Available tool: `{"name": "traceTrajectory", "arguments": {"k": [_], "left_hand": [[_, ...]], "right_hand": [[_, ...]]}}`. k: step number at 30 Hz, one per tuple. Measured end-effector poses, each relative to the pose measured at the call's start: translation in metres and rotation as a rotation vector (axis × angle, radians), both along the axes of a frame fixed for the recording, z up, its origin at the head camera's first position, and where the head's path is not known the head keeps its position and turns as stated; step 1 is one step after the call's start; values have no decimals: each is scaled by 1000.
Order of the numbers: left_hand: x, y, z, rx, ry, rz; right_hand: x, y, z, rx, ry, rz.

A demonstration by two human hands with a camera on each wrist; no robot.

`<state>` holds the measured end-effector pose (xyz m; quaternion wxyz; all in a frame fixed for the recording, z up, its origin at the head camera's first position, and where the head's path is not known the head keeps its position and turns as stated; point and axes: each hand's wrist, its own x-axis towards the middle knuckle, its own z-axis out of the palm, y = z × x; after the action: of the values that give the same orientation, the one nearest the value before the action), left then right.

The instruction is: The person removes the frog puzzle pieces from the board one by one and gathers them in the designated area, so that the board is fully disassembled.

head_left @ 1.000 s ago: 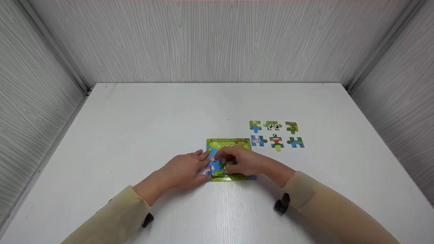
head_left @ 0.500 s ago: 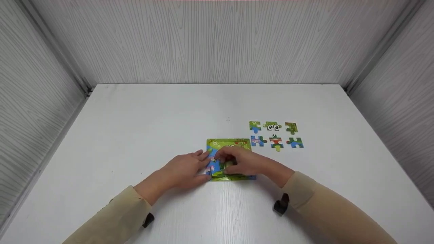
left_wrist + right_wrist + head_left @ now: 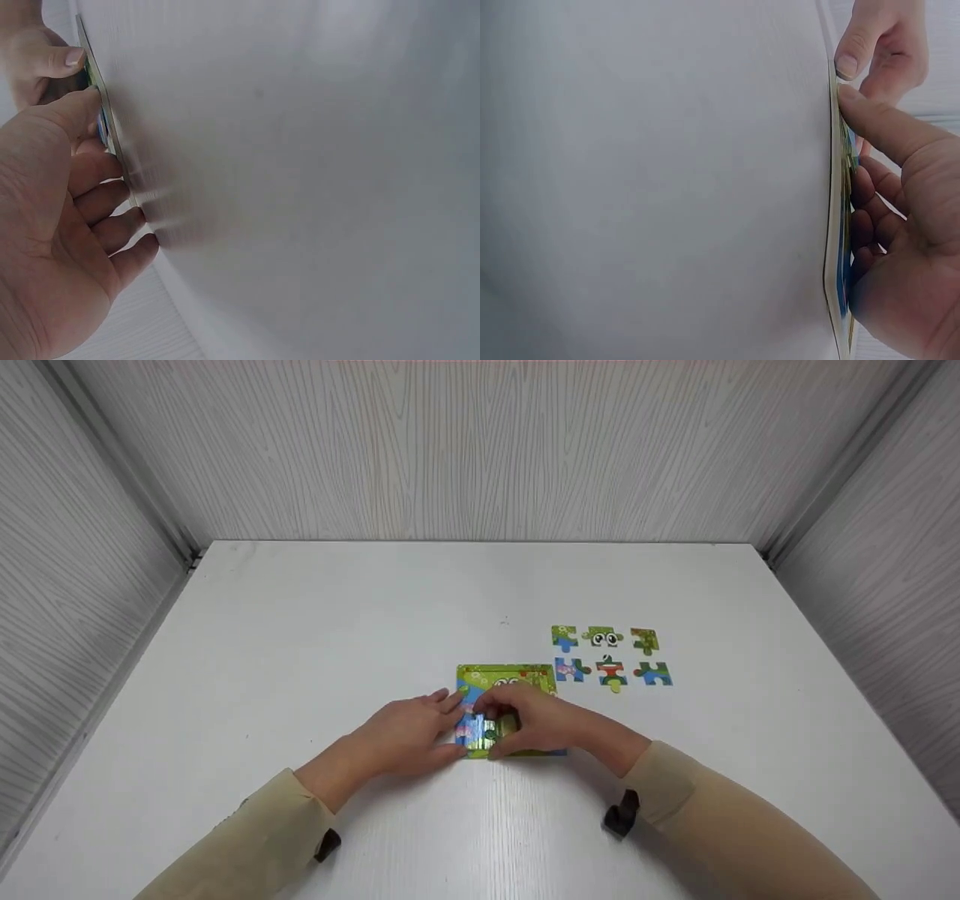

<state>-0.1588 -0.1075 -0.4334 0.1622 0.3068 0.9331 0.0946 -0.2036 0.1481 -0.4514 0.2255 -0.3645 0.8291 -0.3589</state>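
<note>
A small puzzle board with a green and blue printed picture lies flat on the white table. At its left edge my left hand rests with fingers extended, its fingertips touching the rim. My right hand arches over the board, its fingers curled and thumb at the front edge, around a blue puzzle piece at the lower left. That piece's right part is hidden under the hand. In the right wrist view the right thumb and curled fingers touch the board's face.
Beyond the board to the right, several loose puzzle pieces lie in two rows, among them one with eyes and one with a red mouth. The white table is bounded by wood-grain panels at the back and sides.
Under my right hand, the puzzle piece at the lower left has gone from slightly raised to flatter and now catches the light. My right thumb has shifted slightly toward the board's front edge; the left hand stays put.
</note>
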Motion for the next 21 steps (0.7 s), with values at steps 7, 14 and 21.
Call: {"name": "traceTrajectory", "arguments": {"k": [7,14,21], "left_hand": [[0,0,0,2,-3,-2],[-1,0,0,-8,-5,0],[1,1,3,-7,-10,7]], "right_hand": [[0,-1,-1,3,-11,-14],[0,-2,-1,-9,-51,-44],[2,0,2,-36,-92,-71]]}}
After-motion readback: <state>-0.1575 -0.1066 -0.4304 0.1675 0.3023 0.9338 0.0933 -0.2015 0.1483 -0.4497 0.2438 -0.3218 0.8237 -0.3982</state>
